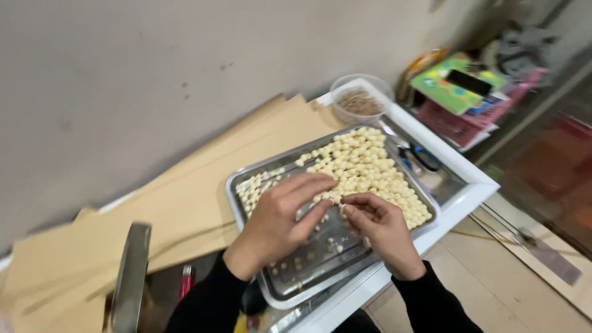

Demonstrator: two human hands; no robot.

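Nearest, at the near edge of the white table [475, 185], 2 black sleeves [209, 302] lead up to both hands over a steel tray [246, 185]. The left hand [277, 216] lies palm down with its fingers spread and loosely curled over the middle of the tray, fingertips touching the pale round seeds [364, 166]; it grips nothing that I can see. The right hand [376, 222] is curled, thumb and forefinger pinched together on what looks like 1 seed, though the piece itself is too small to tell for sure.

Judging by how things lie, the sorting seems partly done: the near half of the tray is almost bare, with only a few stray seeds, while a thick heap fills the far half and a thinner patch sits at the far left corner. Most of the heap looks untouched.

Room is tight. The tray's near corner sits close to the table's edge, and the right edge of the table is just beyond the tray. A metal handle [129, 277] rises at the near left, beside a red object [186, 280]. Brown cardboard sheets [185, 203] cover the left side up to the wall. At the far corner stands a clear plastic bowl [361, 95] holding brownish bits.
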